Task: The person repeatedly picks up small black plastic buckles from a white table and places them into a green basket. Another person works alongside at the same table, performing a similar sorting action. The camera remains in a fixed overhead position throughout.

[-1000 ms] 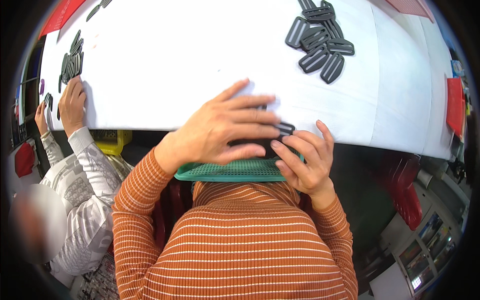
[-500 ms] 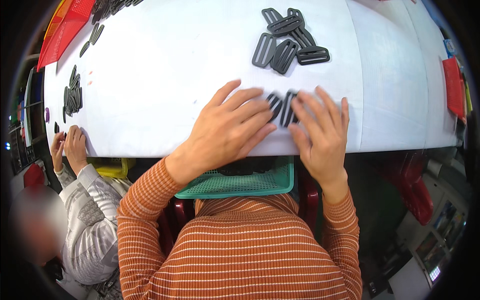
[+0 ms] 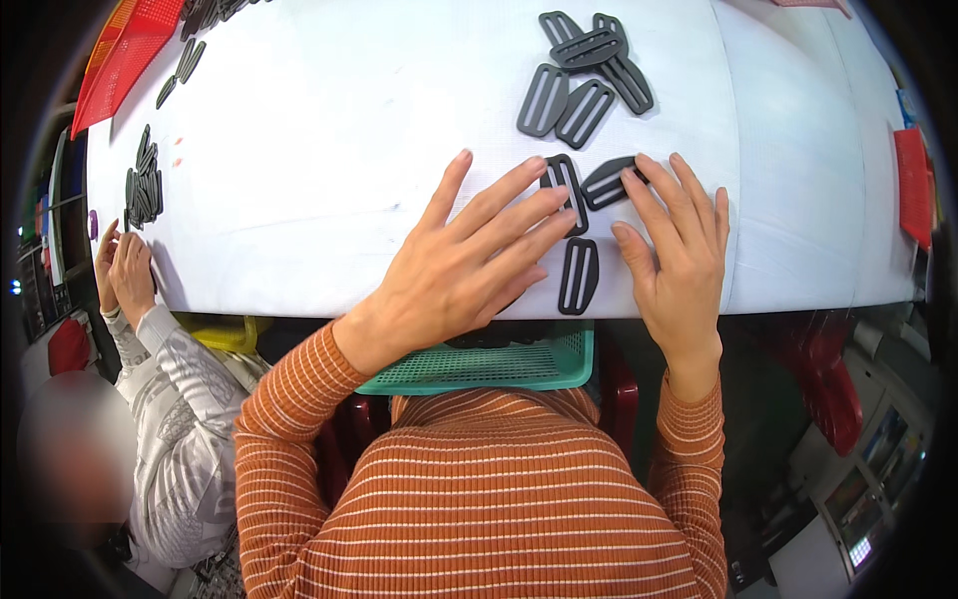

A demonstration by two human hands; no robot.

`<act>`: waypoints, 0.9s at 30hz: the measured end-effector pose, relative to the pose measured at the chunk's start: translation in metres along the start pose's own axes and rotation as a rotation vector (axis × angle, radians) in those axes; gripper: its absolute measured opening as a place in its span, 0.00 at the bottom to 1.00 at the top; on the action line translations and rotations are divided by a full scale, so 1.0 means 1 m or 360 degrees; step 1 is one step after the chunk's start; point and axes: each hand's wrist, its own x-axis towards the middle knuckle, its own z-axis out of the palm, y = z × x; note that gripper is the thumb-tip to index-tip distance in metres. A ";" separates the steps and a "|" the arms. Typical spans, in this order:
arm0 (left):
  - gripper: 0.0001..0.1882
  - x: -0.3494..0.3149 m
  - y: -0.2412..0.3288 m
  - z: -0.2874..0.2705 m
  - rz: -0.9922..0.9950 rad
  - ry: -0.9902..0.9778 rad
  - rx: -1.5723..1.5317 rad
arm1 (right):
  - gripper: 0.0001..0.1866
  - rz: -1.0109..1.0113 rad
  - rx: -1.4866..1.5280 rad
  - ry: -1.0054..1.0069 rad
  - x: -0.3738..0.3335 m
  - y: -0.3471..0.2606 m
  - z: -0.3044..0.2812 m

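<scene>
A big white table [image 3: 329,150] is filling the top of my view, going from nine o'clock, over twelve, to three. Another person [image 3: 190,459] is sitting at eight o'clock in a grey and white top. At six o'clock I am wearing an orange shirt [image 3: 519,479] with thin white stripes. A green basket [image 3: 499,374] with little holes is sitting just in front of my tummy. A red basket [image 3: 115,85] is standing at ten o'clock.

I am keeping my left hand [image 3: 454,260] open in the middle, with most of its fingers pointing to two o'clock. I am keeping my right hand [image 3: 679,260] open too, at three o'clock, with its fingers bending a little.

A heap of flat black pieces [image 3: 587,48] with long slots is lying at one o'clock. Three loose ones are lying between my hands. The first piece [image 3: 565,172] is peeking out from under my left fingertips. The second piece [image 3: 609,184] is lying aslant at its three o'clock, under my right fingertips. I cannot tell if my fingertips are pressing on them. The third piece [image 3: 578,276] is lying alone at the first one's six o'clock, near the table edge.
</scene>
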 end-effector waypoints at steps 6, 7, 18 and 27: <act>0.20 -0.058 0.049 0.019 0.0038 0.0244 -0.0450 | 0.21 0.0027 0.0115 0.0218 -0.026 -0.018 0.013; 0.19 -0.060 0.053 0.019 0.0068 0.0256 -0.0451 | 0.21 -0.0009 0.0096 0.0239 -0.022 -0.024 0.015; 0.21 -0.006 -0.003 0.003 -0.0321 0.0575 -0.0031 | 0.15 -0.0096 0.0126 0.0303 0.002 0.001 0.013; 0.19 0.038 0.001 0.019 -0.0236 0.0253 0.0643 | 0.13 -0.0120 -0.0004 0.0182 -0.027 -0.044 -0.005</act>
